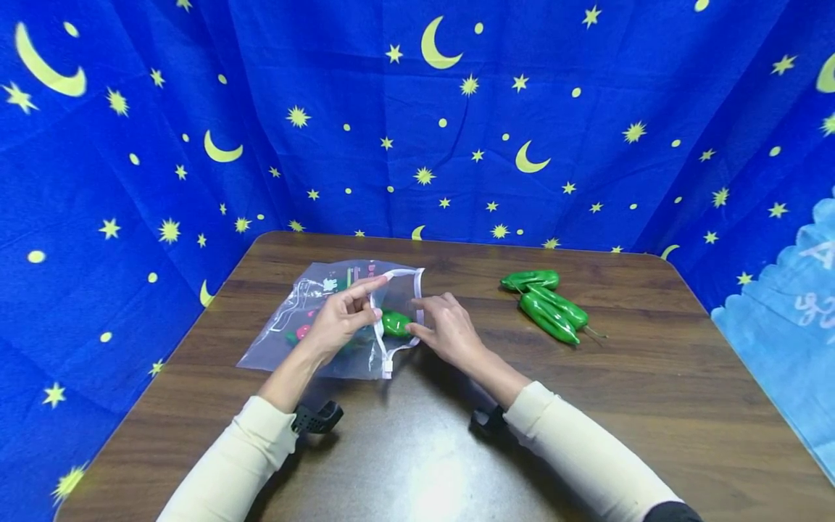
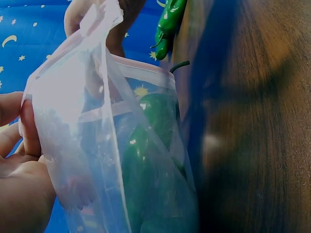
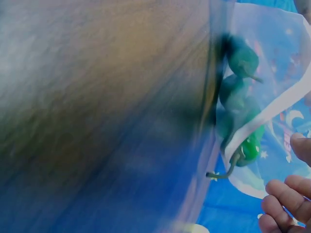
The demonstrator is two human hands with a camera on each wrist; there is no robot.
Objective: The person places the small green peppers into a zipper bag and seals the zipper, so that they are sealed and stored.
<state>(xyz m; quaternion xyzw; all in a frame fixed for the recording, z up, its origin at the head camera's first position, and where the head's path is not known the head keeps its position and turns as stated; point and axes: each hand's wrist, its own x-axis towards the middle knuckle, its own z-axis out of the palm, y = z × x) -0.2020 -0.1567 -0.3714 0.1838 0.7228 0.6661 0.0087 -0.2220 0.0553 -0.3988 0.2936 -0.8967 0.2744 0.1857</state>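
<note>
- Head view: a clear zip bag [image 1: 355, 359] lies on the wooden counter [image 1: 417, 449] at about 8 o'clock from the centre, its mouth facing 3 o'clock.
- The left hand [image 1: 335, 319] pinches the near edge of that mouth between thumb and forefinger.
- The right hand [image 1: 446, 326] is released, its fingers touching the far rim at the bag's 3 o'clock and its thumb beside a green pepper [image 1: 394, 324] inside the mouth.
- A white slider [image 1: 388, 366] sits at 6 o'clock from that pepper.
- Pink lettering and white figures are printed on the bag; the words are too small to read.
- Three loose green peppers [image 1: 549, 317] lie together at the bag's 3 o'clock, well apart from it.
- At the 3 o'clock edge, a pale blue panel [image 1: 783, 319] bears white writing, cut off by the frame; a capital A can be read, the line below cannot.
- Left wrist view: the left hand, at 9 o'clock, grips the bag's edge; a stem [image 2: 180, 66] pokes out near 12 o'clock.
- Right wrist view: several peppers show through the plastic towards 2 o'clock; the right hand, at 4 o'clock, has loose fingers with thumb apart.
</note>
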